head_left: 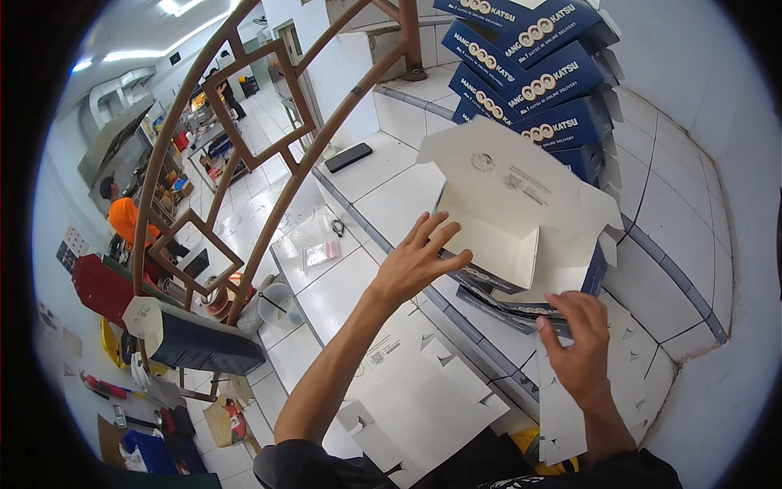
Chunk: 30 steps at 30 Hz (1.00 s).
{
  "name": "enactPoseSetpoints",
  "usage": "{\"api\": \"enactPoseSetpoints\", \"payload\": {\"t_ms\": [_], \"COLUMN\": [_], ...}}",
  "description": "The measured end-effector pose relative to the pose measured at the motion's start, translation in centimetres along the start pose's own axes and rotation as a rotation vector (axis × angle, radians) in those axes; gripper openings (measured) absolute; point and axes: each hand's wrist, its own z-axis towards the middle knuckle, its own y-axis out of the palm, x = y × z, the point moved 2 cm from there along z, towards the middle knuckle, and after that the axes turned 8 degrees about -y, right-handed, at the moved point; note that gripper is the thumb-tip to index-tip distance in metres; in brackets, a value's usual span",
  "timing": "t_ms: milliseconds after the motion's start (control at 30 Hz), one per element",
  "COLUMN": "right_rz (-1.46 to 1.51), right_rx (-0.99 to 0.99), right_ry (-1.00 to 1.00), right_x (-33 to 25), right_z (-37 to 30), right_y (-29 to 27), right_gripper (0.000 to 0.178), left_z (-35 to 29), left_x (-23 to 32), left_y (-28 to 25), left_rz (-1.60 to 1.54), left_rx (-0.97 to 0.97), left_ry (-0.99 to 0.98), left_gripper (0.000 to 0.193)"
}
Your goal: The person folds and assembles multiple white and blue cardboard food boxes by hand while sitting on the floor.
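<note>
A partly folded cardboard box [489, 236], white inside and dark blue outside, sits on the tiled step in front of me with its lid raised at the back. My left hand [419, 257] is at the box's left wall, fingers spread and fingertips at the edge. At the front right corner, my right hand [580, 338] has its thumb and fingers closed on the front panel's edge. Flat unfolded box blanks lie close by: a white cardboard sheet [423, 399] below my left forearm and another cardboard sheet [562, 407] beneath my right arm.
Folded blue boxes [562, 81] are stacked at the back right. A black phone [349, 157] rests on the step. Brown metal railing [326, 122] rises at left, with a blue box [204, 338] beside it. A plastic tub [278, 303] stands lower. People work in the distance.
</note>
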Motion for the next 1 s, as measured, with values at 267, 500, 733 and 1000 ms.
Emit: {"api": "enactPoseSetpoints", "payload": {"t_ms": [267,500,733,1000], "right_rz": [0.36,0.311,0.182,0.201], "right_rx": [-0.051,-0.74,-0.828,-0.656], "right_ry": [-0.064,0.343,0.316,0.16], "right_x": [-4.3,-3.2,-4.6,-5.1], "right_z": [-3.5,-13.3,-14.1,-15.6], "right_y": [2.0,12.0,12.9,13.0], "right_gripper": [0.022,0.057,0.068,0.044], "left_z": [-2.6,-17.9,-30.3,-29.9], "left_x": [-0.6,6.2,23.1,24.9], "left_y": [-0.3,-4.7,-2.2,-0.8], "left_rz": [0.151,-0.327,-0.233,-0.42], "left_rx": [-0.003,0.107,-0.077,-0.046], "left_ry": [-0.188,-1.209,-1.669,-1.698], "left_gripper": [0.083,0.053,0.073,0.074]}}
